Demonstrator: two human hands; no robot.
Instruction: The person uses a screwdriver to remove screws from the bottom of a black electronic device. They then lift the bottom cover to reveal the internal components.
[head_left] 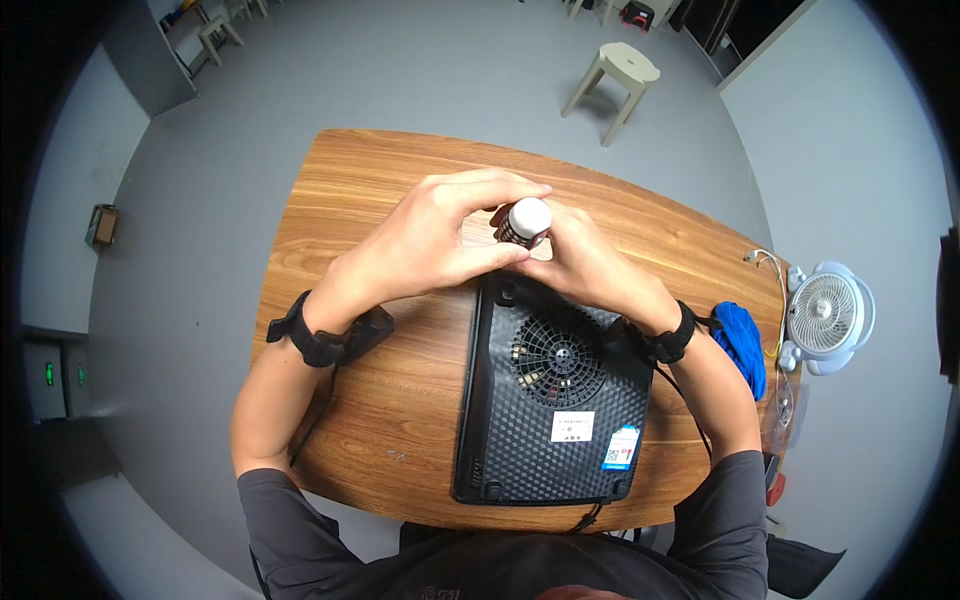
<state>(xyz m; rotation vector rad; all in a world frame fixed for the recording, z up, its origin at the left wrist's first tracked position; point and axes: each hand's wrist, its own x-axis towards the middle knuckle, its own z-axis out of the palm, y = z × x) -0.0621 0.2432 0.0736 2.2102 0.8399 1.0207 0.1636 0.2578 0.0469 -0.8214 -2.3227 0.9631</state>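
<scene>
Above the far half of the table, both my hands meet around a small dark bottle [516, 232] with a white cap. My left hand [435, 235] curves around it from the left, its thumb at the near side and forefinger across the far side. From the right, my right hand [580, 250] grips the same bottle, with fingertips partly hidden behind it. The bottle tilts so that its cap faces up toward me. Below my hands lies a black induction cooker [545, 430], underside up, showing a round fan grille, rubber feet and two stickers.
The wooden table [400, 420] has a blue cord bundle [738, 345] at its right side. A white fan [825, 310] stands beyond the right edge, near a white cable [768, 262]. A black cord leaves the cooker's near edge. A stool [625, 70] stands on the floor beyond.
</scene>
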